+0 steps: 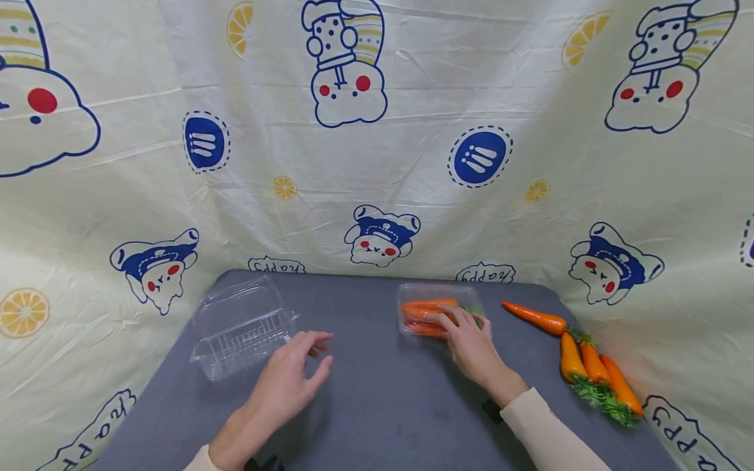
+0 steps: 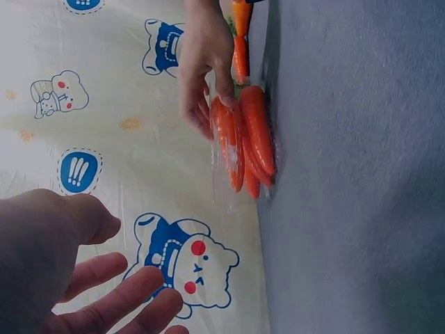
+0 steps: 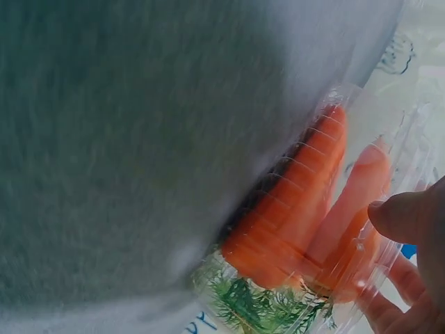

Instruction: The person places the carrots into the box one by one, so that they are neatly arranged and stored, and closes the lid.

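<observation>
Carrots (image 1: 421, 314) are packed inside a clear plastic box (image 1: 432, 291) set toward the far edge of a dark grey table (image 1: 377, 418), directly beneath the fingers of a person's right hand (image 1: 469, 343). The box is gripped by that hand near its right end, with the thumb (image 3: 407, 219) laid against the plastic and the fingers set beyond the box's upper edge, as seen from the right wrist. How firmly the box is held cannot be told. Green leaves (image 3: 254, 306) are pressed up against the plastic at the same end of the box.

The left hand (image 1: 288, 373) is held out with thumb and fingers parted, well apart from the packed carrots, which are seen ahead of it from the left wrist. Just beside it, on its outer side, an open container (image 1: 241, 327) of similar clear plastic is placed with its lid raised; whether it is touched cannot be told.

Four loose carrots (image 1: 593, 363) are laid along the table's right side, near the right forearm's pale sleeve (image 1: 548, 428), with feathery greens (image 1: 612, 402) bunched at the near end. The table is backed by a white cloth (image 1: 424, 78) printed with cartoon bears and orange slices.
</observation>
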A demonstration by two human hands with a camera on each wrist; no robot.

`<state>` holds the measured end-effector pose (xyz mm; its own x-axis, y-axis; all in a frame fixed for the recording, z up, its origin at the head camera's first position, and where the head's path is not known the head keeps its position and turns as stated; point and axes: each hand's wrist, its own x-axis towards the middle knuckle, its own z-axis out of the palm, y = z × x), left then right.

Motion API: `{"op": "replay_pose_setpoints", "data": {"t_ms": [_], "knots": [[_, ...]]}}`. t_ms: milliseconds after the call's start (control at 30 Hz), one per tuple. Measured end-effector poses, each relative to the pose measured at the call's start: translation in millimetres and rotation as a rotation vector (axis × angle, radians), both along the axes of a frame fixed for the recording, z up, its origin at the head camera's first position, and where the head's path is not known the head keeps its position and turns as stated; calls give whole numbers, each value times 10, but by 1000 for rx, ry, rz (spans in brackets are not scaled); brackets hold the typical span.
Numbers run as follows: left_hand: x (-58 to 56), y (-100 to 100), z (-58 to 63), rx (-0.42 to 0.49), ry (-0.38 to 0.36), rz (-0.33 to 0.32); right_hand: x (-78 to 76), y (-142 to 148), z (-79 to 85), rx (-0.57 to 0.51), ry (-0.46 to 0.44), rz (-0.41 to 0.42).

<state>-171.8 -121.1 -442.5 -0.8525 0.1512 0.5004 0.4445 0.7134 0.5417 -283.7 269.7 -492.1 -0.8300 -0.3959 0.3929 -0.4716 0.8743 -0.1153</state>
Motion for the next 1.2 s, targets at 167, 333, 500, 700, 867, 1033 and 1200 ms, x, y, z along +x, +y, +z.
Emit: {"op": "replay_pose_setpoints", "data": {"t_ms": [167,333,500,700,867,1033,1200], "knots": [[-34,-13,29,-72,78,23,-140,94,-10,-6,-7,-22],[-81,-34,46,-140,109,50,-279,206,-17,-38,-24,-35],[-132,-106,63,-185,204,68,-451,338,-11,-78,-56,-51],[-181,-218,79,-218,249,131,-632,467,25,-98,-103,-91],[-219,-344,58,-233,209,214,-719,516,13,-116,-134,-114],[-243,-458,30,-234,151,292,-775,551,-14,-133,-161,-126],[-231,-539,-2,-236,85,337,-792,554,3,-130,-179,-124]]}}
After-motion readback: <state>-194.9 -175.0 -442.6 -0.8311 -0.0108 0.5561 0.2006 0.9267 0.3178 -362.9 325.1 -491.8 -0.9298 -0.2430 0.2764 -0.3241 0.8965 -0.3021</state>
